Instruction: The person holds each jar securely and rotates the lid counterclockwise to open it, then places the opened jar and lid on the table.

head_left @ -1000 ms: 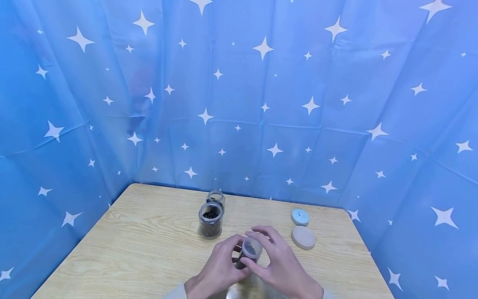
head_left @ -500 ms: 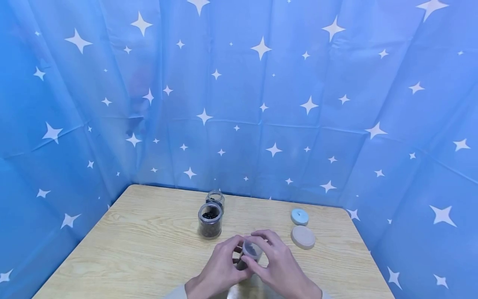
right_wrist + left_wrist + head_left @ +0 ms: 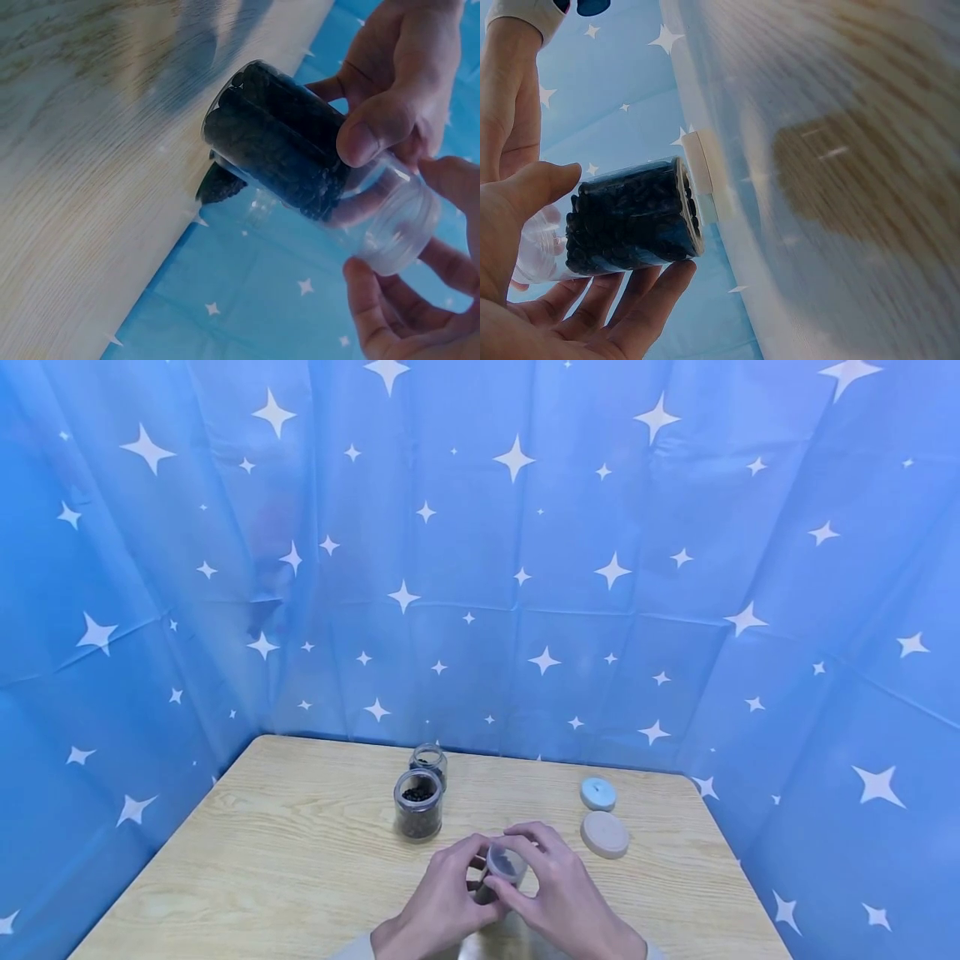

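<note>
A clear jar (image 3: 630,217) filled for the most part with dark beans is held between both hands, raised over the near part of the table. My left hand (image 3: 442,892) grips its body, thumb on one side and fingers round the other. Up at the jar's clear, ridged top end, my right hand (image 3: 561,887) holds the rim between thumb and fingers. The right wrist view shows those right fingertips (image 3: 360,274) right at the rim, with the beans packed toward the jar's bottom.
Left of the hands, an uncovered jar of dark beans (image 3: 418,817) stands on the wooden table (image 3: 285,835), a smaller glass jar (image 3: 433,758) close behind it. A light blue lid (image 3: 597,794) and a beige lid (image 3: 605,834) lie at the right. A starry blue curtain (image 3: 480,543) surrounds the table.
The head view has shifted slightly. Both hands keep their hold on the jar, the right fingers moving only slightly at its top.
</note>
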The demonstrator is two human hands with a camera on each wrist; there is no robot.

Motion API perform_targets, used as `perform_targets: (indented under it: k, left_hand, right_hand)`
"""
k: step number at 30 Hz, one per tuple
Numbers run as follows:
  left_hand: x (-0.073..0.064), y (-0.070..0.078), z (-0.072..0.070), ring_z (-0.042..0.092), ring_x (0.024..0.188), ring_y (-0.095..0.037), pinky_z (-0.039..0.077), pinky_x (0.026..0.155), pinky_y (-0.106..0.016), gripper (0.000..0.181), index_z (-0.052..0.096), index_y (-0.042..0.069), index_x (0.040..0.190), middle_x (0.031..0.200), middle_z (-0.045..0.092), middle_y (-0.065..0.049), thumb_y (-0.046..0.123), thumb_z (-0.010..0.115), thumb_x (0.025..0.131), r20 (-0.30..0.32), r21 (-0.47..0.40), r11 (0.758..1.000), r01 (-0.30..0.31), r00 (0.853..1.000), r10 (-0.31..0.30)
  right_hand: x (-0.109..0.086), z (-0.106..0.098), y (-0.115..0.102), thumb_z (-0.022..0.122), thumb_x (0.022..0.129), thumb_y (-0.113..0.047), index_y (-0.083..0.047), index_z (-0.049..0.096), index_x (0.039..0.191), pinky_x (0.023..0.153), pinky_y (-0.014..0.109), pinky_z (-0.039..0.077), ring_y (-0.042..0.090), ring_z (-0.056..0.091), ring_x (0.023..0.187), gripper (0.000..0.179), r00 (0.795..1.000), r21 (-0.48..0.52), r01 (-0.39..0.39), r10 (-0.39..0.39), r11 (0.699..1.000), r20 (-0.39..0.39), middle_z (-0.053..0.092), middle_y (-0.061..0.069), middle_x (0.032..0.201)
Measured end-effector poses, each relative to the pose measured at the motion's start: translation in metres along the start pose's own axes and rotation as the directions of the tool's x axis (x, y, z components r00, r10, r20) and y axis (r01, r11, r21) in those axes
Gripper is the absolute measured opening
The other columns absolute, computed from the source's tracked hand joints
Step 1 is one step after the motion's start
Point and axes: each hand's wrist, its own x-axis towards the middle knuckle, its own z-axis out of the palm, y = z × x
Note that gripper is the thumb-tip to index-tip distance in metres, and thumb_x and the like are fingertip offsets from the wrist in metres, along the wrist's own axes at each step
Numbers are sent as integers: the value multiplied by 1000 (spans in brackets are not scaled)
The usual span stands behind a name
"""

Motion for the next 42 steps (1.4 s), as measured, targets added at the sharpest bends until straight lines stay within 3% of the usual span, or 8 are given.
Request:
perform_targets:
  k: [14, 22, 28, 31, 36, 42]
  left_hand:
    - [-1, 2, 3, 76, 115, -7, 68, 88, -21, 53, 75, 17, 136, 123, 81, 6, 11, 97, 88, 5, 4, 1000, 15, 1000, -15]
    - [-1, 1, 4, 76, 116, -6, 69, 92, -23, 54, 73, 17, 138, 125, 80, 6, 7, 95, 90, 25, -39, 999, 14, 1000, -13]
    - [-1, 2, 5, 76, 115, -5, 69, 92, -23, 51, 73, 23, 135, 125, 80, 7, 12, 97, 92, 33, -38, 999, 22, 999, -21]
    - [-2, 1, 5, 76, 116, -5, 69, 91, -22, 49, 73, 23, 135, 126, 79, 8, 15, 98, 93, 44, -45, 998, 32, 999, -30]
    - [-4, 1, 3, 76, 120, -8, 67, 89, -19, 48, 71, 19, 137, 128, 78, 6, 21, 96, 97, 75, -80, 996, 48, 996, -42]
    - [-6, 1, 1, 75, 121, -9, 66, 91, -18, 49, 69, 26, 138, 129, 77, 6, 22, 96, 98, 84, -106, 992, 68, 995, -59]
  right_hand:
    - [-2, -3, -1, 102, 92, -27, -23, 82, 132, 91, 30, 70, 13, 74, 115, 44, 1000, 12, -10, 10, 1000, -4, 76, -7, 127]
    - [-2, -4, 2, 102, 91, -19, -21, 83, 129, 94, 28, 68, 13, 76, 114, 43, 1000, 109, 23, -22, 994, -16, 78, -7, 127]
    - [1, -12, 9, 98, 93, -13, -21, 82, 133, 101, 30, 68, 15, 78, 120, 44, 996, 195, 60, -70, 979, 46, 79, -5, 133]
    - [5, -16, 15, 94, 97, -10, -20, 80, 137, 105, 33, 68, 16, 78, 124, 43, 985, 245, 111, -139, 963, 100, 79, -2, 138]
    - [13, -25, 24, 86, 100, -1, -19, 77, 142, 109, 37, 68, 20, 78, 132, 46, 944, 349, 186, -265, 918, 195, 78, 1, 145]
    - [18, -29, 29, 83, 100, 4, -20, 75, 143, 112, 37, 67, 22, 77, 135, 50, 915, 417, 185, -311, 890, 258, 76, 2, 149]
